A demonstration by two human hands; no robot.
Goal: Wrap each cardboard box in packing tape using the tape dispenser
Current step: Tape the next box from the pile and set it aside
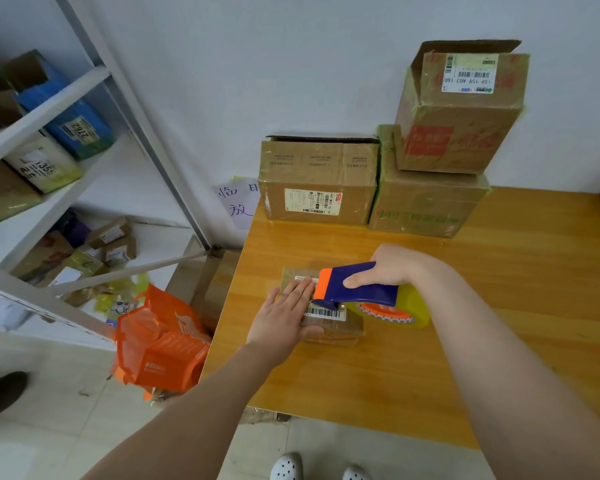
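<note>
Small box (333,329) under flat left fingers (298,289) (dispenser (357,289) alongside).

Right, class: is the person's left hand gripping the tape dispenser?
No, the right hand grips the tape dispenser, while the left hand lies flat on the small cardboard box.

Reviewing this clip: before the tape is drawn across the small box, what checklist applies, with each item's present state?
1. Left hand presses small box flat: ok.
2. Right hand grips tape dispenser: ok.
3. Dispenser's front edge touches box top: ok.
4. Tape end stuck to box: cannot tell.
5. Tape roll has tape left: ok.
6. Box lies fully on table: ok.
</note>
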